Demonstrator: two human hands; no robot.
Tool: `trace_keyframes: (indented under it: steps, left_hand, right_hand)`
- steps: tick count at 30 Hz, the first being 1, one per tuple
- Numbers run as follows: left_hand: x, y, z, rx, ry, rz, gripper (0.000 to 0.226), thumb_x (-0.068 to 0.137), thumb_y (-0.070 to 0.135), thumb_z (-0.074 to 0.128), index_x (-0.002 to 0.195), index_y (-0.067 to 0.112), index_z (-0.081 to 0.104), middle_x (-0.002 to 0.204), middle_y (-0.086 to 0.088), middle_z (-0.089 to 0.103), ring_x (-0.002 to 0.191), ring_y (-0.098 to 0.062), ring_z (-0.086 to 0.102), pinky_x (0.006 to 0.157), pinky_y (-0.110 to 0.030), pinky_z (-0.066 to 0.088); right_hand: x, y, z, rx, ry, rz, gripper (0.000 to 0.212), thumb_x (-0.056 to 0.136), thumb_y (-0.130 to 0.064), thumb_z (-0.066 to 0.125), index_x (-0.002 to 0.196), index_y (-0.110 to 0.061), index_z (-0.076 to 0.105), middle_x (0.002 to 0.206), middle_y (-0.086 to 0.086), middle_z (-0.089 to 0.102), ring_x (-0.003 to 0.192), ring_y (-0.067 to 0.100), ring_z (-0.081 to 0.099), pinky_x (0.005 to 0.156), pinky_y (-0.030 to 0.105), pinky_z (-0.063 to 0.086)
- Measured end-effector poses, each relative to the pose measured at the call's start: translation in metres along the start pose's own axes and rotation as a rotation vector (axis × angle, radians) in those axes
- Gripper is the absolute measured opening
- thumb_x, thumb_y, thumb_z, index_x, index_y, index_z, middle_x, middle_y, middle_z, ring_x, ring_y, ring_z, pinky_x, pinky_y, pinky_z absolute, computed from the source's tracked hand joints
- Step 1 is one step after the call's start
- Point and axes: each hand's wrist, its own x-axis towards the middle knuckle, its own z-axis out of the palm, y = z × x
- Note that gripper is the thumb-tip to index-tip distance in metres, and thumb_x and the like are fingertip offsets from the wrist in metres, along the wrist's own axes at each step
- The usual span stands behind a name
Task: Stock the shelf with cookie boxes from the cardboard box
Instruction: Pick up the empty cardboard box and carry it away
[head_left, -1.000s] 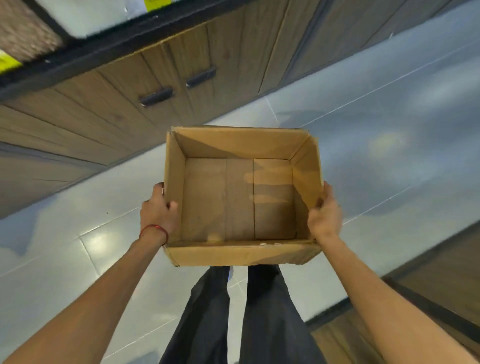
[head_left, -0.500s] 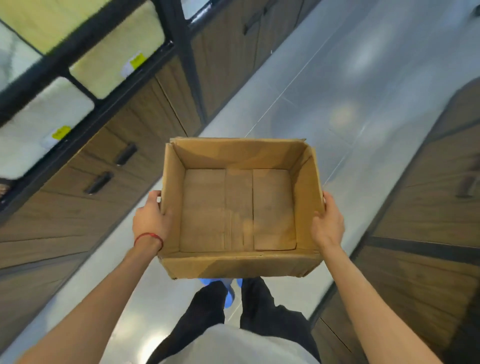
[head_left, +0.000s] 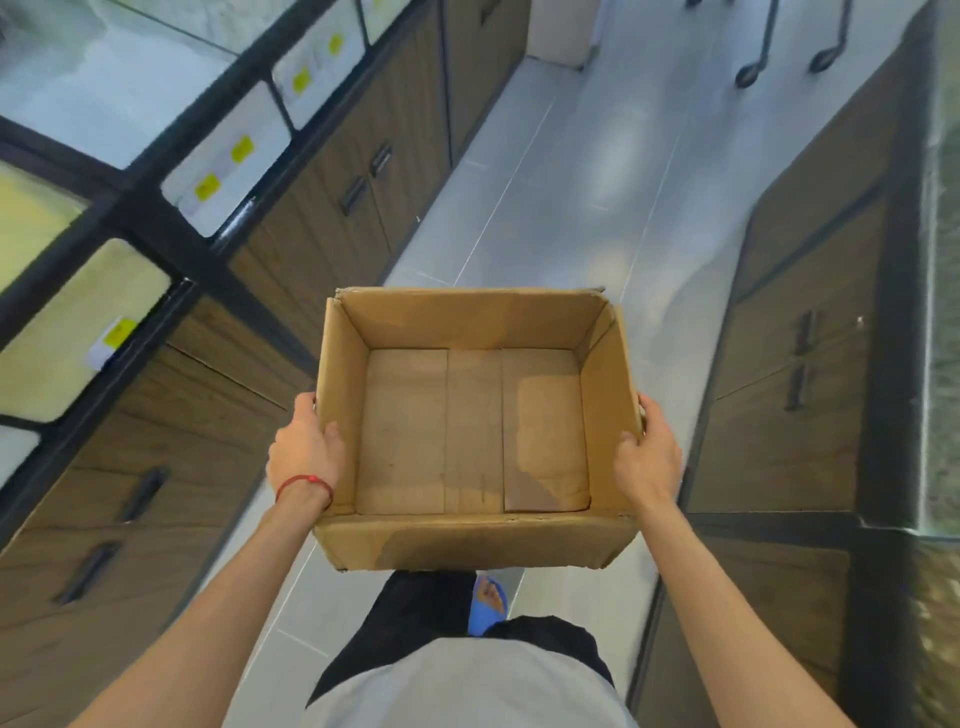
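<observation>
An open brown cardboard box (head_left: 470, 543) is held level in front of my body, above the floor. Its inside shows only the bare bottom flaps; no cookie boxes are in view. My left hand (head_left: 304, 452), with a red string on the wrist, grips the box's left wall with the thumb over the rim. My right hand (head_left: 647, 454) grips the right wall the same way. The shelf unit (head_left: 156, 244) runs along the left, with black frames and pale bins bearing yellow labels.
A grey tiled aisle (head_left: 587, 171) leads straight ahead. Wooden cabinets with black handles (head_left: 358, 192) line the left below the bins, and a second wooden cabinet row (head_left: 800, 364) lines the right. Black wheeled legs (head_left: 750, 73) stand at the far end. My legs and a blue shoe (head_left: 485, 605) are below the box.
The view has swung from facing the left cabinets to looking down the aisle. Both hands keep the same grip on the box, which stays level in front of me.
</observation>
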Motion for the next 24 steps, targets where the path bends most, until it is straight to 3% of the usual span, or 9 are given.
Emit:
trace_keyframes:
  steps: [9,15,19,24]
  left_hand:
    - [0.115,0.155,0.033,-0.019,-0.019,0.095,0.024,0.098,0.027,0.052,0.120,0.024,0.043,0.105,-0.011,0.067,0.089,-0.037,0.065,0.083,-0.052,0.056]
    - [0.194,0.273,0.039,-0.056,-0.045,0.184,0.024,0.101,0.022,0.051,0.125,0.017,0.049,0.104,-0.011,0.067,0.086,-0.032,0.063,0.075,-0.042,0.053]
    - [0.239,0.343,0.040,-0.040,-0.050,0.221,0.026,0.099,0.019,0.052,0.125,0.018,0.050,0.103,-0.013,0.066,0.093,-0.037,0.062,0.081,-0.048,0.050]
    - [0.300,0.425,0.063,-0.038,-0.060,0.248,0.026,0.099,0.022,0.053,0.124,0.022,0.047,0.104,-0.011,0.067,0.091,-0.036,0.064,0.083,-0.051,0.055]
  right_hand:
    - [0.146,-0.055,-0.025,0.041,0.104,0.059,0.049,0.100,-0.001,0.052,0.140,-0.029,0.053,0.121,-0.007,0.066,0.103,0.016,0.061,0.094,0.041,0.050]
    - [0.244,-0.105,-0.039,0.059,0.187,0.102,0.049,0.102,-0.003,0.051,0.142,-0.030,0.052,0.123,-0.004,0.067,0.100,0.014,0.061,0.080,0.029,0.045]
    - [0.300,-0.139,-0.050,0.115,0.231,0.121,0.042,0.105,-0.009,0.052,0.143,-0.027,0.052,0.129,-0.002,0.064,0.107,0.015,0.059,0.095,0.038,0.051]
    - [0.386,-0.167,-0.056,0.177,0.266,0.154,0.042,0.104,-0.008,0.052,0.143,-0.025,0.053,0.131,0.001,0.064,0.113,0.020,0.062,0.098,0.042,0.051]
